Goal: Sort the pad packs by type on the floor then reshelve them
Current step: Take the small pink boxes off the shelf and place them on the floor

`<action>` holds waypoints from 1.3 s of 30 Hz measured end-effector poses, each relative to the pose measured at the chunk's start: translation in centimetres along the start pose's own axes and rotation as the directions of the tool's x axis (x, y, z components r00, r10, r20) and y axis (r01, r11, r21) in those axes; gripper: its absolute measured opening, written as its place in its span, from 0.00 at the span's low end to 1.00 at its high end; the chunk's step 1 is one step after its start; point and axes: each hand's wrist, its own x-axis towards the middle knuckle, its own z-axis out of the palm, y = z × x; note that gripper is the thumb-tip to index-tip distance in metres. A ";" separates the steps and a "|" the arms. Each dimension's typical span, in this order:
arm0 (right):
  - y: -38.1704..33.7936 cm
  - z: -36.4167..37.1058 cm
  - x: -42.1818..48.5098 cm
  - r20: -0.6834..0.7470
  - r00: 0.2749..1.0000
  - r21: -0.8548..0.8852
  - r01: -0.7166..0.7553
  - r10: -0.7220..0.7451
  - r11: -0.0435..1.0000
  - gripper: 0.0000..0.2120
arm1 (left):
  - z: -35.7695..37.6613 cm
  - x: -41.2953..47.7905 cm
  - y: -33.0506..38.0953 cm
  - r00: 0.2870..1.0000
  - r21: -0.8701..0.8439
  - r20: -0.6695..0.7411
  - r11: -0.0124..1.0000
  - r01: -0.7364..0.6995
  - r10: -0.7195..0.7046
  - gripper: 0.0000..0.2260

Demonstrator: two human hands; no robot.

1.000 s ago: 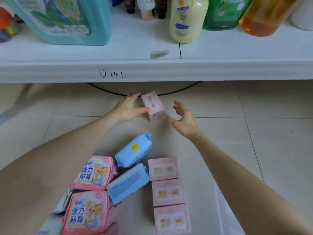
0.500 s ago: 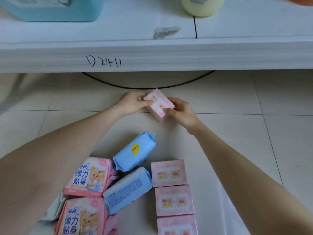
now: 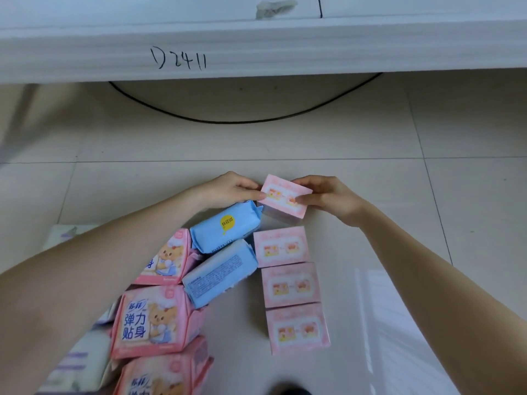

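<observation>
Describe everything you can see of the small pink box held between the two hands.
The small pink box looks like thin printed card: pale pink, with a white-framed panel of little orange pictures on top. Closed, undented, turned askew, it is just beyond the column of three matching boxes. The left hand pinches its left corner; the right hand grips its right side, thumb on top. Whether it touches the floor is unclear.

Shop-like aisle, white shelf edge (image 3: 256,47) hand-marked D2411, beige tiled floor (image 3: 370,143), retail pad packs (image 3: 285,246) grouped below
</observation>
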 end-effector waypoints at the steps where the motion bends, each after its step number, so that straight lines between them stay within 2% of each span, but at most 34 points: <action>1: 0.2 0.0 -0.4 0.007 1.000 -0.002 -0.010 0.010 1.000 0.16 | 0.2 -0.2 -0.1 1.000 0.007 0.019 1.000 -0.001 0.001 0.09; 8: 1.1 0.1 -2.3 0.051 0.995 -0.030 -0.083 0.085 0.996 0.15 | 1.8 -1.5 -0.2 0.992 0.016 0.128 1.000 -0.001 -0.001 0.13; 19: 1.3 1.2 -3.8 0.067 0.991 -0.086 -0.108 0.114 0.990 0.14 | 2.6 -1.0 0.3 0.984 0.071 0.173 0.997 0.028 -0.040 0.14; 24: 1.2 1.4 -4.0 -0.007 0.992 -0.089 -0.123 0.122 0.988 0.16 | 2.4 -1.2 0.5 0.982 0.108 0.180 0.993 0.038 -0.057 0.14; 28: 1.2 2.0 -4.8 -0.138 0.984 -0.143 -0.133 0.113 0.981 0.21 | 1.6 -2.5 0.8 0.996 0.087 0.047 0.994 0.072 -0.076 0.21; 31: 1.1 3.0 -6.3 -0.251 0.967 -0.304 -0.127 0.049 0.944 0.25 | 1.6 -4.6 0.5 0.989 0.126 -0.129 0.988 0.092 -0.076 0.23; 34: 0.6 4.3 -8.8 -0.277 0.960 -0.482 -0.113 -0.029 0.869 0.26 | 1.9 -7.7 0.4 0.966 0.326 -0.260 0.940 0.096 -0.009 0.26; 37: -0.4 5.7 -11.9 -0.249 0.966 -0.641 -0.112 -0.069 0.759 0.26 | 2.4 -11.3 0.7 0.948 0.496 -0.305 0.865 0.072 0.095 0.26; 39: -1.2 6.8 -14.4 -0.253 0.965 -0.726 -0.142 -0.069 0.673 0.27 | 2.9 -13.9 1.2 0.942 0.557 -0.316 0.826 0.087 0.114 0.26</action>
